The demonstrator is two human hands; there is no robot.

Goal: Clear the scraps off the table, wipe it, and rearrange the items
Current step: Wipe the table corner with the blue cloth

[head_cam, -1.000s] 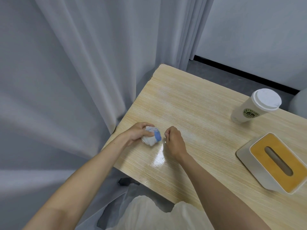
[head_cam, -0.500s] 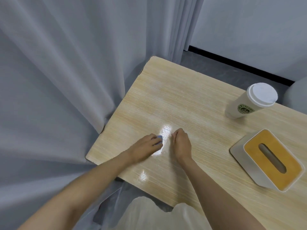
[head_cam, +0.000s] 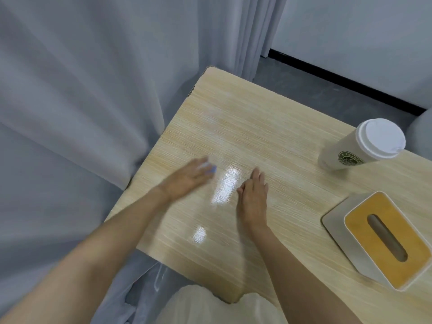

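A small crumpled white-and-blue wad lies on the light wooden table near its left edge. My left hand is motion-blurred and lies over the wad with fingers stretched out, pressing it to the tabletop; only the wad's far end shows past the fingertips. My right hand rests flat on the table a short way to the right, fingers straight, holding nothing. A shiny reflective patch sits on the tabletop between the two hands.
A white lidded paper cup with a green logo stands at the far right. A white tissue box with an orange top sits at the right, near the front edge. Grey curtains hang against the table's left side.
My left hand went from gripping the wad to lying flat over it and sliding it left. My right hand opened from a loose fist to flat on the table.
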